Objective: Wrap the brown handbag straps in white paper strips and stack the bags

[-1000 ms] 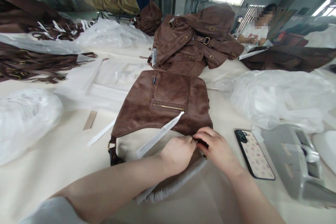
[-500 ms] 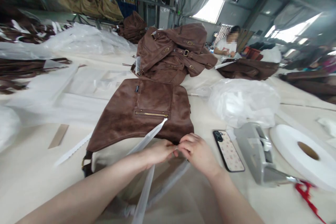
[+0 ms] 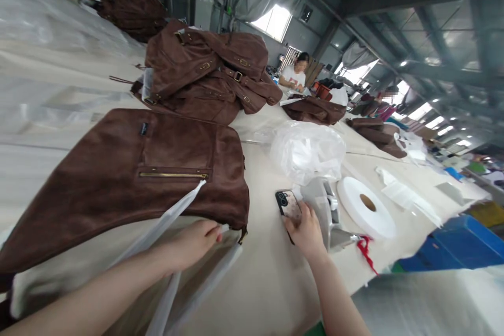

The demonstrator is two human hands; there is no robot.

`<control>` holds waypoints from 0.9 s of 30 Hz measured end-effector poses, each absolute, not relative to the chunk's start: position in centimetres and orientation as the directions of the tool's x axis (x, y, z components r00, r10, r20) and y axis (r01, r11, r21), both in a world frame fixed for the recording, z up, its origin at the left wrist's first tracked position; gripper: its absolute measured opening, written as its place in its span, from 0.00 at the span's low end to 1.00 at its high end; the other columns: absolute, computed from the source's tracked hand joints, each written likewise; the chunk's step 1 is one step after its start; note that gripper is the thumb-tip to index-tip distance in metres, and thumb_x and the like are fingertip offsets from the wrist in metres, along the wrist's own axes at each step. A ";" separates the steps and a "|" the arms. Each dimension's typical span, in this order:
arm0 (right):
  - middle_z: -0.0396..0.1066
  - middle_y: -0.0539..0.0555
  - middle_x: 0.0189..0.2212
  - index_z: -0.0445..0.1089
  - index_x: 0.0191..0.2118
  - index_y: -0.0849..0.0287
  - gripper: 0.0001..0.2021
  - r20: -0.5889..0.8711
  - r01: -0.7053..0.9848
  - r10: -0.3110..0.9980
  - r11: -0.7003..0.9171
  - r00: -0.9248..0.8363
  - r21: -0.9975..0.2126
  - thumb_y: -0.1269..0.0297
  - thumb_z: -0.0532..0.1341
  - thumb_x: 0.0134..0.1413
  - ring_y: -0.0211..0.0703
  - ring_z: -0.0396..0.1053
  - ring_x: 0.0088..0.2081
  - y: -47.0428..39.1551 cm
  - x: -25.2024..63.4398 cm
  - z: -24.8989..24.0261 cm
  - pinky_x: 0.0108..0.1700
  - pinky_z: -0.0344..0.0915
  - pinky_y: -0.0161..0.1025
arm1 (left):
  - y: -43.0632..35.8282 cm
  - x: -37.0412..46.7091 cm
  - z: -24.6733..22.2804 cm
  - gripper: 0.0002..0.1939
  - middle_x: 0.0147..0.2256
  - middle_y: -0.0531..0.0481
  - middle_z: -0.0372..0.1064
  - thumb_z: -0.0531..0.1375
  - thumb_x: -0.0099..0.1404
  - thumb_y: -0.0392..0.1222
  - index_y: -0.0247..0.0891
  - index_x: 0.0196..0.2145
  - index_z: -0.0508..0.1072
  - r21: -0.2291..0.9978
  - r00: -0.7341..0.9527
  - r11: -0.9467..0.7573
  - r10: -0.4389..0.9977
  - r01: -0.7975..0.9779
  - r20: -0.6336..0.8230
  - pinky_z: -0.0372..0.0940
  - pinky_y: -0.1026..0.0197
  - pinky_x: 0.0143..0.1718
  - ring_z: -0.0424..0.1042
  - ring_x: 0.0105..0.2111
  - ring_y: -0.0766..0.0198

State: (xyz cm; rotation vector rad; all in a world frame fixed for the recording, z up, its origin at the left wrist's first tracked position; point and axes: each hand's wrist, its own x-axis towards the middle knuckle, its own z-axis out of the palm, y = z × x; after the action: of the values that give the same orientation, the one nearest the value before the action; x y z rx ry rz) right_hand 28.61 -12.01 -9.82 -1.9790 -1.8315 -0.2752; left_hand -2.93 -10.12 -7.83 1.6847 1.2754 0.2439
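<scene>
A brown leather-look bag [image 3: 177, 142] lies flat, with a gold zipper [image 3: 173, 175] on its front. A whitish wrapped strip [image 3: 169, 220] runs from the zipper pull toward me, passing by my left forearm. My left hand [image 3: 199, 244] is closed just below the bag's lower edge, and a small white strip end [image 3: 224, 228] sticks out from its fingers. On the right, my right hand [image 3: 309, 231] lies over a phone [image 3: 290, 205] in a patterned case, thumb and fingers at its sides. The phone's lower part is hidden under that hand.
Several brown bags [image 3: 208, 68] are heaped behind. Right of the phone stand a grey tape dispenser [image 3: 321, 205], a white roll [image 3: 354, 205] and a red-handled tool [image 3: 366, 252]. Crumpled clear plastic [image 3: 307, 152] lies beyond. A co-worker [image 3: 295, 73] sits farther back.
My right hand has left the bag's edge and my left hand, moving right onto the phone. My left hand stays near the bag. The view has turned to the right.
</scene>
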 end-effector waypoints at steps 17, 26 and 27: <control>0.61 0.69 0.54 0.57 0.58 0.66 0.25 0.396 0.999 0.917 -0.039 0.044 -0.019 0.60 0.52 0.56 0.59 0.59 0.54 -10.2 27.3 -12.6 0.53 0.59 0.56 | -9.8 -3.3 -7.3 0.14 0.27 0.50 0.69 0.48 0.63 0.45 0.38 0.28 0.69 0.781 0.455 0.068 0.780 0.621 -0.430 0.53 0.64 0.28 0.66 0.28 0.62; 0.61 0.68 0.53 0.59 0.58 0.67 0.25 0.388 0.998 0.919 -0.068 0.064 -0.002 0.62 0.53 0.54 0.59 0.61 0.53 -10.1 26.9 -12.3 0.54 0.59 0.54 | -9.9 -3.3 -7.8 0.15 0.27 0.49 0.69 0.47 0.62 0.44 0.38 0.27 0.69 0.797 0.463 0.051 0.791 0.601 -0.400 0.53 0.63 0.28 0.66 0.28 0.61; 0.61 0.68 0.53 0.58 0.58 0.67 0.26 0.384 0.997 0.921 -0.077 0.072 -0.002 0.63 0.53 0.54 0.59 0.61 0.53 -10.2 26.8 -12.3 0.54 0.59 0.54 | -9.9 -3.3 -7.8 0.15 0.27 0.49 0.69 0.47 0.62 0.44 0.38 0.27 0.69 0.798 0.464 0.051 0.791 0.600 -0.400 0.52 0.63 0.28 0.66 0.29 0.61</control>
State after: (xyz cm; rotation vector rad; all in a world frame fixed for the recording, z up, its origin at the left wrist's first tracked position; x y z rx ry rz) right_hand 26.78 -10.15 -12.28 -2.0877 -1.9312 -0.4148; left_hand -3.26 -9.89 -7.76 1.6393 1.2237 0.2212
